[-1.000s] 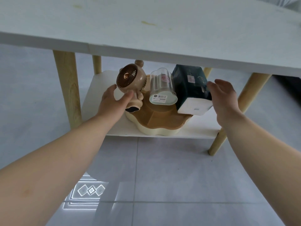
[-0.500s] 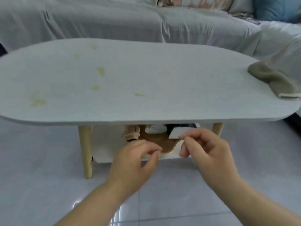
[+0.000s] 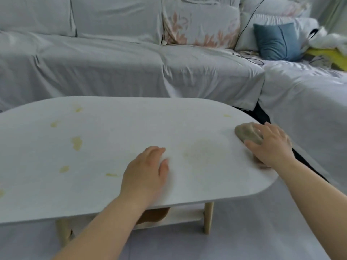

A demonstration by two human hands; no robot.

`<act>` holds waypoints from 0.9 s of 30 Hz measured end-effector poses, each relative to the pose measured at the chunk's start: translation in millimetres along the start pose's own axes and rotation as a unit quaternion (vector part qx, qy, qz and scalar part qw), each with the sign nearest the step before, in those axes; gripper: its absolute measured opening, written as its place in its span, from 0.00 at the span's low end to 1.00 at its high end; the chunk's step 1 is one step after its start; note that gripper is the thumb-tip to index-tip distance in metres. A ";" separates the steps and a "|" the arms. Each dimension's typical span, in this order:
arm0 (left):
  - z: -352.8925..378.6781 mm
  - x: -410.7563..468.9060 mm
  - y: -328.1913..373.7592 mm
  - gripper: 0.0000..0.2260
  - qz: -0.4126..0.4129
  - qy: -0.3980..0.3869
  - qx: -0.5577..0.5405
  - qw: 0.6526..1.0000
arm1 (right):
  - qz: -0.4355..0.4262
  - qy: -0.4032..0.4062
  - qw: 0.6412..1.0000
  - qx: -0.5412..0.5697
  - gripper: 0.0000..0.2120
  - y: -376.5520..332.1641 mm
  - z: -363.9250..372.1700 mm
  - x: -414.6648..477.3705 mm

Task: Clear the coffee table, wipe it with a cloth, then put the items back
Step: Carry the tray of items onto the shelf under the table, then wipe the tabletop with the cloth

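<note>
The white oval coffee table (image 3: 116,132) fills the middle of the view, with several yellowish stains on its top. A grey-brown cloth (image 3: 246,133) lies bunched at the table's right end. My right hand (image 3: 270,145) rests on top of the cloth, fingers spread over it. My left hand (image 3: 146,173) lies palm down on the tabletop near the front edge, holding nothing. Under the table, a brown tray (image 3: 155,215) shows partly on the lower shelf (image 3: 184,216); the other items there are hidden by the tabletop.
A sofa under a grey cover (image 3: 122,59) runs behind the table and turns along the right side. A floral cushion (image 3: 201,23), a blue cushion (image 3: 276,41) and a black cable (image 3: 246,53) lie on it. Pale floor tiles (image 3: 187,246) are in front.
My view has risen from the lower shelf to the tabletop. Both hands left the items on the shelf; the left now rests on the table and the right has landed on the cloth.
</note>
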State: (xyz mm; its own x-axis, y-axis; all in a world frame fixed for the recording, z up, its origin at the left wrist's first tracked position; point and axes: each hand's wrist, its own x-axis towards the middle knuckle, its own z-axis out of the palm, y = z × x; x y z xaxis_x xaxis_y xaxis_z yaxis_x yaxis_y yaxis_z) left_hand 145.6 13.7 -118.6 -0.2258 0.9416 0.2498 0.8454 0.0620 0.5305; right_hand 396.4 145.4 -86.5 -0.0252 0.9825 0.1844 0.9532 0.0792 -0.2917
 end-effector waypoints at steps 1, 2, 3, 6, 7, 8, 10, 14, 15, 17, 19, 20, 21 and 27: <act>2.9 8.2 -0.5 0.20 -0.011 -0.014 0.019 1.000 | 0.005 -0.022 1.000 -0.002 0.28 7.9 0.1 9.5; 6.6 17.7 1.0 0.20 -0.018 -0.026 0.036 0.999 | -0.001 -0.044 0.999 0.007 0.28 13.9 0.3 18.5; 9.2 26.6 1.3 0.20 -0.025 -0.037 0.051 0.998 | -0.012 -0.068 0.997 0.019 0.28 16.7 2.2 25.6; 11.6 49.0 -2.9 0.19 -0.050 -0.050 0.076 0.995 | -0.050 -0.093 0.993 0.049 0.25 13.6 8.7 34.9; 10.6 54.5 -5.8 0.19 -0.057 -0.054 0.086 0.993 | -0.065 -0.081 0.993 0.058 0.24 10.4 11.2 34.4; 9.3 58.6 -8.4 0.19 -0.061 -0.060 0.098 0.992 | -0.086 -0.073 0.991 0.073 0.23 5.1 13.0 32.8; 9.4 62.8 -11.5 0.20 -0.071 -0.072 0.123 0.987 | -0.154 -0.082 0.981 0.088 0.21 -8.8 18.5 26.9; 17.1 66.2 -15.7 0.21 -0.083 -0.069 0.159 0.981 | -0.240 -0.124 0.960 0.073 0.23 -31.2 43.6 24.1; 18.6 65.9 -16.4 0.21 -0.086 -0.065 0.159 0.981 | -0.238 -0.123 0.961 0.070 0.22 -29.8 46.6 29.7; 19.5 67.1 -18.3 0.21 -0.085 -0.059 0.161 0.981 | -0.219 -0.105 0.967 0.072 0.21 -17.3 44.8 53.6; 18.8 65.8 -18.8 0.22 -0.085 -0.066 0.158 0.982 | -0.161 -0.081 0.981 0.072 0.20 0.7 38.8 82.0; 18.9 65.3 -19.4 0.22 -0.087 -0.070 0.155 0.982 | -0.121 -0.069 0.988 0.066 0.20 7.5 36.9 94.9; 19.9 65.9 -20.6 0.22 -0.087 -0.073 0.156 0.981 | -0.082 -0.061 0.993 0.061 0.20 10.6 36.1 105.4; 22.7 66.2 -25.5 0.25 -0.085 -0.065 0.157 0.982 | -0.058 -0.044 0.996 0.046 0.21 -68.0 67.3 135.5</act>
State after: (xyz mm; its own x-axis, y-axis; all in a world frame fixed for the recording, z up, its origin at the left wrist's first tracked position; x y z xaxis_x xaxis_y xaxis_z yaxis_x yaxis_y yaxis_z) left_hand 120.1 82.0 -134.0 -0.3302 0.9417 0.0639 0.9131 0.3016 0.2746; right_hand 307.9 284.4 -104.9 -0.1649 0.9764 0.1397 0.9108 0.2050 -0.3584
